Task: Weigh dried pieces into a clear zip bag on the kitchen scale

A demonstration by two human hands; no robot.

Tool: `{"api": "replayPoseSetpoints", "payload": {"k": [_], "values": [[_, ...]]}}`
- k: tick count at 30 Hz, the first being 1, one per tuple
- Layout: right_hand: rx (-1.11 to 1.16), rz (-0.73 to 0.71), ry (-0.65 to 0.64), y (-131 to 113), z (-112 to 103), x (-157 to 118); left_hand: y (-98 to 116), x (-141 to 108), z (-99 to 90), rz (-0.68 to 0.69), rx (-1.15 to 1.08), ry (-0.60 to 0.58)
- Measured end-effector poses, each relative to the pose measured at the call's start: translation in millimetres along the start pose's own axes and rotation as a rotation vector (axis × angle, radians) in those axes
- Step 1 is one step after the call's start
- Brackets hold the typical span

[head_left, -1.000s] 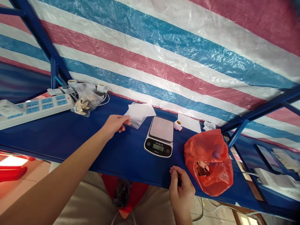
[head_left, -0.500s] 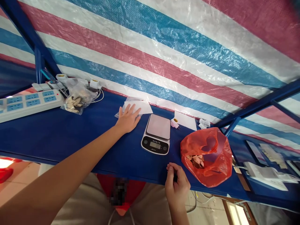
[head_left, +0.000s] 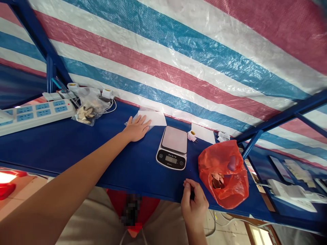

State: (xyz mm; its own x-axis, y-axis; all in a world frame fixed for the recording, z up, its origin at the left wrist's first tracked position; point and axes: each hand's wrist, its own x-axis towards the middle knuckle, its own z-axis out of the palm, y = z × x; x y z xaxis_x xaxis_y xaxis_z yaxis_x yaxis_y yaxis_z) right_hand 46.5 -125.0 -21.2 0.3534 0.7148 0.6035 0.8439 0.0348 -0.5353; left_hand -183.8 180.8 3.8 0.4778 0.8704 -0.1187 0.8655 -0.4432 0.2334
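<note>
The left hand [head_left: 136,128] lies open on white paper [head_left: 152,117], eleven o'clock from the digital scale [head_left: 171,148]; the right hand [head_left: 194,211] seems closed on a small dark thing [head_left: 192,195].

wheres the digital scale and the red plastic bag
Black-and-silver digital kitchen scale [head_left: 174,139], head view, on its weighing plate
Translucent red plastic bag [head_left: 217,160], head view, on its upper side

The left hand [head_left: 136,129], earlier curled at the edge of the white paper sheets [head_left: 154,117], now presses flat on them (fingers spread), and the sheets lie lower against the surface [head_left: 76,160].
</note>
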Motion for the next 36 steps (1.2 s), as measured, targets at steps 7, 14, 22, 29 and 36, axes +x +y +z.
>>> {"api": "replayPoseSetpoints", "payload": {"k": [7, 14, 22, 29, 36], "values": [[-0.014, -0.023, 0.028, 2.6, 0.9, -1.1, -1.4, -14.9, -8.9, 0.072, -0.043, 0.206], [-0.042, -0.028, 0.029, 3.6, 0.9, -1.5, -78.4, -65.9, -46.2, -0.296, -0.138, 0.839], [-0.047, -0.023, 0.026, 0.2, 1.4, -0.4, -133.4, -71.3, -36.0, -0.576, -0.068, 0.814], [-0.052, -0.02, 0.013, 1.9, 2.0, -2.7, -126.3, -66.6, -35.6, -0.522, -0.048, 0.794], [-0.072, -0.077, 0.035, -1.1, 1.9, -0.2, -124.8, -73.1, -44.1, -0.443, -0.167, 0.654]]}}
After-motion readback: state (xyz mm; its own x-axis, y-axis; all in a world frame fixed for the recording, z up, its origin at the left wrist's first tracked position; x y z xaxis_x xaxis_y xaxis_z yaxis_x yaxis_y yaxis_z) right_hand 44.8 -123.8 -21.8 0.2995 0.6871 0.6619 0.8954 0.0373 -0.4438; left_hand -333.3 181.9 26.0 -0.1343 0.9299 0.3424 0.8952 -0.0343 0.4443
